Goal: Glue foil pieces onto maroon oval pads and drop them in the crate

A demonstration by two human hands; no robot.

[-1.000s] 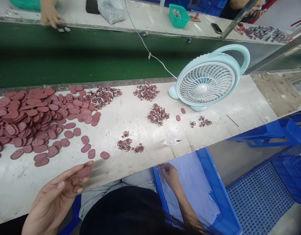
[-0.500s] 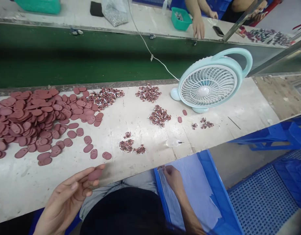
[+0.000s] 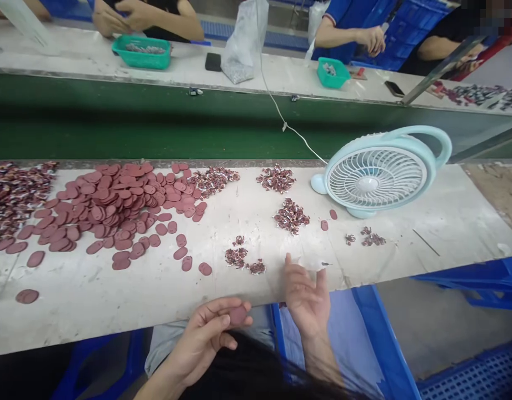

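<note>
Left hand (image 3: 212,336): fingers closed on 1 maroon oval (image 3: 238,315), held by the table's (image 3: 114,300) near edge. Right hand (image 3: 306,294): fingers released, spread around the clear bottle (image 3: 309,263) on the tabletop; contact — can't tell. Blue tray (image 3: 374,322) below, beyond the edge. Open room: bare strip along the near edge, left of the left hand, 1 loose oval (image 3: 27,296) there; bare top also between bottle and fan (image 3: 367,183). Bottle's long axis roughly crosswise, dark tip pointing right. Held oval's long axis — partly covered by fingers, can't tell.
</note>
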